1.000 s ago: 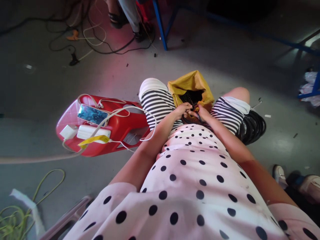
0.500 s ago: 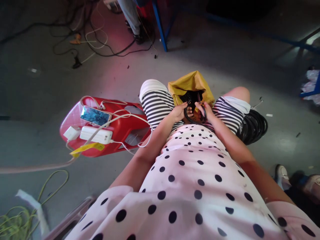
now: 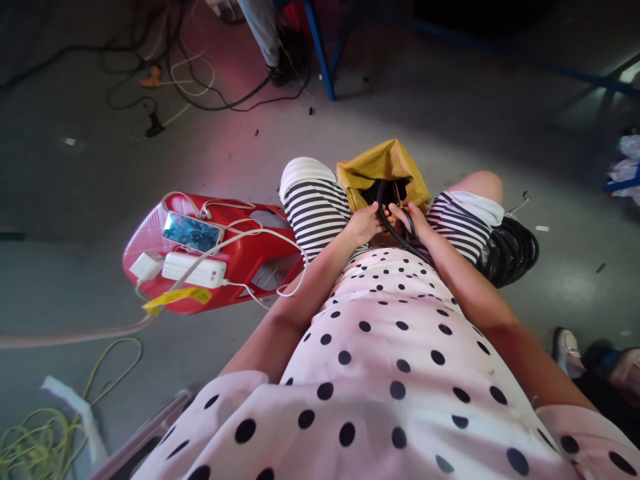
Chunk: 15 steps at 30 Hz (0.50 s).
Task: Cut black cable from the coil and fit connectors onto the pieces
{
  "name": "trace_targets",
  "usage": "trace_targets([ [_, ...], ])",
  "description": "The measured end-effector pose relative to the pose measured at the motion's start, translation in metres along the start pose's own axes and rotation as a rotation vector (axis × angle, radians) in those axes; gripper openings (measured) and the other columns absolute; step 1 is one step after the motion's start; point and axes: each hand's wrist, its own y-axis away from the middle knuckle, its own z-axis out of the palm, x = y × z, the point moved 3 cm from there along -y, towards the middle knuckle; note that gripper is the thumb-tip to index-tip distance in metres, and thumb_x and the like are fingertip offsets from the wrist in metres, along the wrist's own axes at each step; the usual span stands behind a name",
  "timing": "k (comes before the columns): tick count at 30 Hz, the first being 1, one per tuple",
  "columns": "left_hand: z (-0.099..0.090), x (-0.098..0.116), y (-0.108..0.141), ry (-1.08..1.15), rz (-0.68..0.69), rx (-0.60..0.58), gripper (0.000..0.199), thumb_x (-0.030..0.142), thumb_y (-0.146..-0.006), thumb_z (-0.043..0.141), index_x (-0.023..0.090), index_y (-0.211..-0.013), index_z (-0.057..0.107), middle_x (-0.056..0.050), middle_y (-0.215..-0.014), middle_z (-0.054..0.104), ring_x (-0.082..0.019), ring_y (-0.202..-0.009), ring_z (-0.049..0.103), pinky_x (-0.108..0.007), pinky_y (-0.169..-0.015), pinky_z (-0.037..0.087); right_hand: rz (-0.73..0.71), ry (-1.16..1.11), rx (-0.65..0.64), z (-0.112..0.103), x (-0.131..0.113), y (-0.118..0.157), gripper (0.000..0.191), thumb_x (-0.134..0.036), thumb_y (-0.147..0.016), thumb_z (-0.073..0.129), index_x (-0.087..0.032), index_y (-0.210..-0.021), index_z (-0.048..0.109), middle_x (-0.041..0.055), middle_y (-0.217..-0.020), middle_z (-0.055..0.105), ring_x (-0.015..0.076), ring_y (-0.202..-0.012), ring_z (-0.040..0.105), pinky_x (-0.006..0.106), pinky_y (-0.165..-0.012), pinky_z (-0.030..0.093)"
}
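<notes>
Between my knees, a yellow bag [image 3: 390, 155] stands with its mouth open, and its dark inside shows. My left hand [image 3: 365, 225] is at the near side of the mouth, its fingers closed on a black cable [image 3: 381, 200]. From the bag, that cable bends down past the fingertips towards my lap. Close beside it, my right hand [image 3: 419, 221] is curled, with a black loop [image 3: 411, 224] by its thumb and a thin prong pointing into the bag. The small size and shadow hide what this looped thing is.
To my left, a red stool [image 3: 240, 267] carries a phone [image 3: 193, 231], a white power bank [image 3: 194, 269] and a charger [image 3: 147, 267] with cables. A black coil [image 3: 513, 253] lies by my right knee. Yellow-green cord [image 3: 40, 437] lies lower left. Another person's leg [image 3: 263, 30] shows ahead.
The black cable has swung up from a loop at my left hand and now rises into the bag's mouth between my hands. My left fingers have shifted slightly; my right hand stays nearly in place.
</notes>
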Motion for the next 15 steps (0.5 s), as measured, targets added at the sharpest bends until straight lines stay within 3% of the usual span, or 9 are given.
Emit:
trace_targets([
  [5, -0.002, 0.013, 0.0, -0.091, 0.152, 0.098, 0.039, 0.049, -0.118, 0.073, 0.02, -0.095, 0.063, 0.007, -0.068, 0.049, -0.008, -0.053, 0.042, -0.02, -0.055, 0.044, -0.038, 0.094, -0.067, -0.001, -0.006, 0.002, 0.076, -0.076, -0.079, 0.109, -0.029, -0.112, 0.059, -0.0017, -0.074, 0.066, 0.0248, -0.068, 0.068, 0.037, -0.062, 0.053],
  [9, -0.01, 0.021, -0.001, -0.231, 0.299, 0.189, 0.036, 0.047, -0.12, 0.072, 0.021, -0.098, 0.062, 0.01, -0.066, 0.043, -0.006, -0.051, 0.036, -0.017, -0.052, 0.033, -0.086, 0.197, -0.076, 0.003, -0.006, 0.001, 0.076, -0.075, -0.078, 0.109, -0.029, -0.114, 0.06, -0.0034, -0.074, 0.065, 0.0241, -0.07, 0.07, 0.036, -0.065, 0.055],
  [15, -0.017, 0.017, -0.014, -0.418, 0.421, 0.156, 0.032, 0.041, -0.118, 0.076, 0.023, -0.096, 0.061, 0.012, -0.062, 0.037, -0.006, -0.048, 0.031, -0.022, -0.049, 0.026, -0.095, 0.275, -0.103, 0.01, -0.004, 0.003, 0.075, -0.075, -0.084, 0.104, -0.028, -0.12, 0.059, -0.0048, -0.075, 0.068, 0.023, -0.07, 0.071, 0.034, -0.067, 0.055],
])
